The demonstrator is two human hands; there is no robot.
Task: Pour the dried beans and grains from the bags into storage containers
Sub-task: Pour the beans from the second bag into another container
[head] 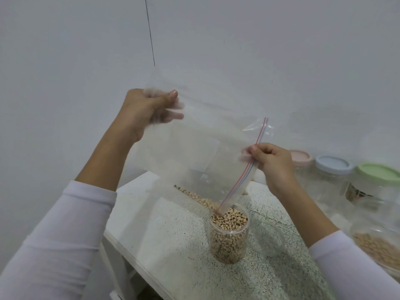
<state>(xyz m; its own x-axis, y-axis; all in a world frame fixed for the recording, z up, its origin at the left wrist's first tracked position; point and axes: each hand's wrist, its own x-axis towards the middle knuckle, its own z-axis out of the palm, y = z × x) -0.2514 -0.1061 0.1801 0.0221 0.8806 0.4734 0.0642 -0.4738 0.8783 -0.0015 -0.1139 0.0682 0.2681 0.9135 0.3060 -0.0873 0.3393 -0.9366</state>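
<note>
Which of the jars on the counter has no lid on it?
The clear jar of black-eyed peas under the zip bag; the three jars behind the right hand wear pink, blue and green lids.

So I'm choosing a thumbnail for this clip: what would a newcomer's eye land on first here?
First, the clear zip bag held tilted mid-frame, the left hand pinching its raised bottom corner and the right hand its zip edge. Next, the open jar of black-eyed beans below its mouth on the speckled counter. Then the pastel-lidded jars at right.
</note>
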